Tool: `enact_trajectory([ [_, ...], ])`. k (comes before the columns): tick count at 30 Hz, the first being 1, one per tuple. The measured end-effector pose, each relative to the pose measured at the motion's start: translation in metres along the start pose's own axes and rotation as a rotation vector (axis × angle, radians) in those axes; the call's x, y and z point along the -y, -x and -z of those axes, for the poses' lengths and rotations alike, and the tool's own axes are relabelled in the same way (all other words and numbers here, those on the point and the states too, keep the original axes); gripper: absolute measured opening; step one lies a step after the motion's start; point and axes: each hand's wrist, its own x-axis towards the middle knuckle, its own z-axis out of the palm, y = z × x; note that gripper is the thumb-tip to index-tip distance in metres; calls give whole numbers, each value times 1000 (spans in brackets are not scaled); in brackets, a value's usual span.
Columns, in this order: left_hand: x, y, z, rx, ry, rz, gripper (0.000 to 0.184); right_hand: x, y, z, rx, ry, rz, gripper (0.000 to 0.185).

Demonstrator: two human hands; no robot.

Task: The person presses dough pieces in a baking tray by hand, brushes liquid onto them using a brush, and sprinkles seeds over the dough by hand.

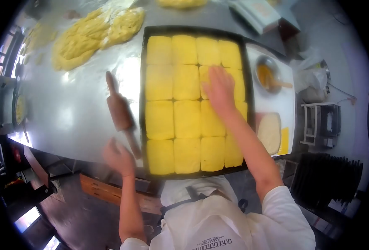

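My right hand (221, 89) presses down on a yellow dough piece in the upper right part of a dark baking tray (143, 91), its fingers stretched out. Rows of flat, squarish yellow dough pieces (159, 119) fill the tray, packed edge to edge. To the tray's left, my left hand (118, 158) hovers by the table's front edge, fingers loosely apart and holding nothing; it is slightly blurred. Just beside that hand lies a wooden rolling pin (120, 111), slanted on the metal table (76, 112), its near handle close to the tray.
A large floury mass of yellow dough (84, 39) lies at the back left. Right of the tray, a white surface (285, 112) carries a metal bowl (264, 68) of orange-yellow liquid with a brush-like handle (282, 84) and a pale dough slab (269, 133). A white box (255, 14) stands behind.
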Motion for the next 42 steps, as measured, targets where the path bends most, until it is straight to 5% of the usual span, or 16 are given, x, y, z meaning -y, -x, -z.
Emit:
enact_trajectory([
  [7,3,1,-3,-17,-4,-44,22,-10,-28,-15,80,67,-114,67],
  [16,7,5,-7,-5,-52,3,23,-26,-22,1,114,39,-14,70],
  [26,13,4,-11,-7,-128,15,24,-42,-17,15,37,-148,48,58],
  [34,-4,9,-11,-86,-271,15,29,-84,70,108,-31,-478,132,39],
  [36,16,14,-21,-160,-414,-15,30,-120,98,132,-12,-698,-193,40],
  [39,2,19,-16,-119,-400,88,38,-208,116,158,-276,-1015,-633,39],
  [42,16,22,-20,-109,-355,65,41,-309,133,162,-569,-878,-851,49],
])
